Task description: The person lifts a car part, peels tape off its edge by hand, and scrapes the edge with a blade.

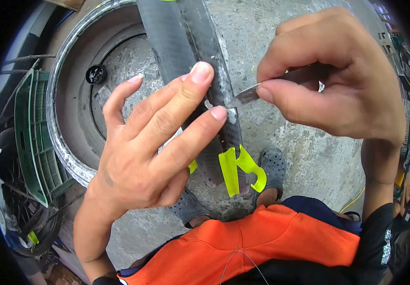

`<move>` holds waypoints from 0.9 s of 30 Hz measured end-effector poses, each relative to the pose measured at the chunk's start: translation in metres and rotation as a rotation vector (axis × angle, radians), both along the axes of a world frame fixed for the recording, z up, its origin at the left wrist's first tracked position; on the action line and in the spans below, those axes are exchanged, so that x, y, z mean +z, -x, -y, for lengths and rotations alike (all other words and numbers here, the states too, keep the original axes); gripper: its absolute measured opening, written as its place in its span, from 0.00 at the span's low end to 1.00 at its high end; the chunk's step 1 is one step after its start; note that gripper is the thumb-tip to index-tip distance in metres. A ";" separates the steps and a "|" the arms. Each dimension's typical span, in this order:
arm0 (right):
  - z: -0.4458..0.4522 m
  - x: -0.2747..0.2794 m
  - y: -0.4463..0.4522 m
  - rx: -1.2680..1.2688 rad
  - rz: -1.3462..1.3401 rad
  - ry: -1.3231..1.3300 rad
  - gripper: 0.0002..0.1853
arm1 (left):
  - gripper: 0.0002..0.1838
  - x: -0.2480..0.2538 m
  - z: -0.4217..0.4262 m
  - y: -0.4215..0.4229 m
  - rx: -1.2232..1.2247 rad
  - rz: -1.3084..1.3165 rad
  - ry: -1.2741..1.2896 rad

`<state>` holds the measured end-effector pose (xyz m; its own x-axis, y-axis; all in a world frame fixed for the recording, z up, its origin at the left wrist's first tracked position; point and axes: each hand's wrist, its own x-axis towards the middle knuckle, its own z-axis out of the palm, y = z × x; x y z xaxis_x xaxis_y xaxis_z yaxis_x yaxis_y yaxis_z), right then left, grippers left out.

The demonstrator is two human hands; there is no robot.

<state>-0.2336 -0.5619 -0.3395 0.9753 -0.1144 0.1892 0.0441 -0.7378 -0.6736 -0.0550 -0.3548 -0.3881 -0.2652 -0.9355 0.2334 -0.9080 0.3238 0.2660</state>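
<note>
Blade (247, 96), thin and metallic, pinched between thumb and forefinger of the right hand (335, 71); this grip is pressed together. Rear part of blade runs back into the curled palm and is partly hidden. Tip points left of the grip, down at the edge of a long dark piece (167, 33) with a woven-looking pattern. Whether tip touches the piece or only the pale residue (232, 115) on its edge, cannot tell.

Left hand (141, 147) lies across the piece, left of the right grip and slightly lower; its grip is spread, fingers apart, index fingertip just beside blade tip. Thumb is mostly tucked beneath the hand; its contact with the piece cannot be made out. The same hand covers a middle stretch of the piece, whose far end is cut off by the upper frame edge.

Yellow-green tape (229, 173) at the near end of the piece, below the right grip, one strip curling; a further scrap shows only partly beside the left hand.

Farther left of both grips: round grey tub (54, 95), partly covered by piece and left hand, with a small black round object (96, 74) inside, contents unclear. Beyond it, green crate (34, 135), among dark clutter too shadowed to identify. Below the right grip: grey clog (274, 166) on concrete floor (319, 164); its partner is partly hidden by the left hand.
</note>
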 end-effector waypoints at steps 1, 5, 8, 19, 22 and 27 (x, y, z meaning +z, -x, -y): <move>-0.001 0.002 -0.003 0.018 0.007 -0.031 0.04 | 0.43 0.000 0.000 -0.001 -0.003 -0.013 -0.001; 0.005 0.009 -0.006 0.070 -0.022 0.014 0.04 | 0.43 -0.001 0.000 -0.002 -0.005 -0.022 -0.007; 0.003 -0.006 -0.003 0.070 -0.016 -0.043 0.04 | 0.42 -0.001 0.000 0.000 -0.005 -0.011 -0.015; -0.001 -0.012 0.014 -0.176 -0.306 -0.418 0.07 | 0.39 0.001 -0.001 0.011 0.066 0.158 0.031; 0.001 -0.018 0.015 -0.168 -0.312 -0.462 0.08 | 0.39 -0.001 -0.002 0.013 0.083 0.176 0.050; -0.002 -0.022 0.017 -0.257 -0.381 -0.583 0.08 | 0.40 0.006 -0.003 0.014 0.096 0.140 0.011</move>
<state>-0.2511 -0.5598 -0.3610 0.8902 -0.3262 -0.3180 -0.3966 -0.2112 -0.8934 -0.0691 -0.3520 -0.3822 -0.2057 -0.9557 0.2106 -0.9627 0.2362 0.1318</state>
